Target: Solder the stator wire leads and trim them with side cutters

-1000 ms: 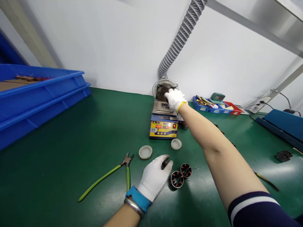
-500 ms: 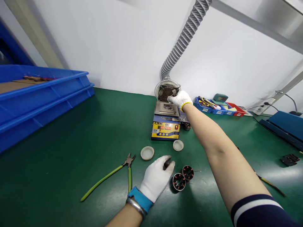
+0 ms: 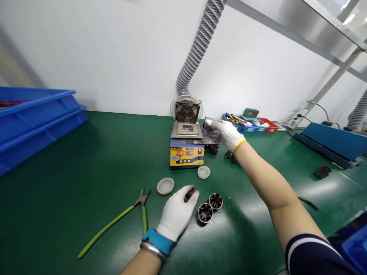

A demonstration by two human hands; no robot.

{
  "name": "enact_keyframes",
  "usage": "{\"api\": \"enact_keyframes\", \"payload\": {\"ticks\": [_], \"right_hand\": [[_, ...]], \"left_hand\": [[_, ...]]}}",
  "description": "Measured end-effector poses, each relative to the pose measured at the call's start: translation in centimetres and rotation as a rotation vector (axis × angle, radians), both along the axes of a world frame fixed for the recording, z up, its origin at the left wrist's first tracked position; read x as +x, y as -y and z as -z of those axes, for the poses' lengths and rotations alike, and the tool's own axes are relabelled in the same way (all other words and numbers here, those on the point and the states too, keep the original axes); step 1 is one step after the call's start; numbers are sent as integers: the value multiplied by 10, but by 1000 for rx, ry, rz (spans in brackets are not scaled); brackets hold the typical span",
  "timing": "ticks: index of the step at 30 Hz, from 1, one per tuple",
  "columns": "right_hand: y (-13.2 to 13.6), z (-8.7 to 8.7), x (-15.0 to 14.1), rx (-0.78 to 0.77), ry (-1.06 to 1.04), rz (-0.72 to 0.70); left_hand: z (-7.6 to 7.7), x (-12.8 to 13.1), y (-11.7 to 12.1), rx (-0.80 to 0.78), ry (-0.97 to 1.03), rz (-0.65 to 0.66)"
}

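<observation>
My right hand, in a white glove, is closed on a small metal part just right of the solder pot with its yellow panel and red digits. My left hand, also gloved, rests on the green mat with its fingers curled over a small dark object that is mostly hidden. Two round wound coils stand just to its right. Two white caps lie in front of the pot.
Green-handled cutters lie left of my left hand. Stacked blue crates stand at the far left. A fan on a grey hose sits behind the pot. Small parts bins and a blue box are at the right.
My right hand has drawn back from the fan and the pot's top to the right side of the pot, holding a small metal part. The left hand stays put; the view has swung.
</observation>
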State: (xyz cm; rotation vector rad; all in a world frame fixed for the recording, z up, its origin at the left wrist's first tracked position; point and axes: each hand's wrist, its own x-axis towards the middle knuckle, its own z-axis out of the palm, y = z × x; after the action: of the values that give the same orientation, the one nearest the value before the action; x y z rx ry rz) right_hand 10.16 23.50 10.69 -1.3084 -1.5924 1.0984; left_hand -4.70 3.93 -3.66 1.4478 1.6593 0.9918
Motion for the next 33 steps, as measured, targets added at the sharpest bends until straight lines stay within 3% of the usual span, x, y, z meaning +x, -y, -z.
{"api": "enact_keyframes", "payload": {"ticks": [5,8,10,12,14,16,17,19,21,23,25,29,33], "right_hand": [[91,66,66,-71,-183,-27],[138,103,93,-107,14,-51],[159,114,104,-79,216,-61],[168,111,113,-43,388,-152],[163,96,123,-50,492,-363],[144,77,132,-68,520,-591],[130,69,133,-42,519,-638],[97,58,126,92,581,-556],[65,56,108,252,830,-304],[41,62,83,318,955,-145],[25,72,59,339,1025,-85],[13,85,37,351,1110,-46],[26,72,44,345,1110,-46]], "left_hand": [[1,0,-1,-31,38,-1],[2,-1,0,-62,67,-2],[3,-1,0,-70,88,-9],[4,-1,0,-69,107,-19],[4,0,0,-68,114,-24],[4,0,-1,-68,104,-23],[3,0,-1,-69,98,-19],[1,0,-1,-70,94,-9],[0,0,-2,-74,109,-3],[0,0,-2,-74,135,-4],[1,0,-1,-67,167,-9],[-1,1,0,-43,237,-18],[-9,0,0,-26,290,-54]]}}
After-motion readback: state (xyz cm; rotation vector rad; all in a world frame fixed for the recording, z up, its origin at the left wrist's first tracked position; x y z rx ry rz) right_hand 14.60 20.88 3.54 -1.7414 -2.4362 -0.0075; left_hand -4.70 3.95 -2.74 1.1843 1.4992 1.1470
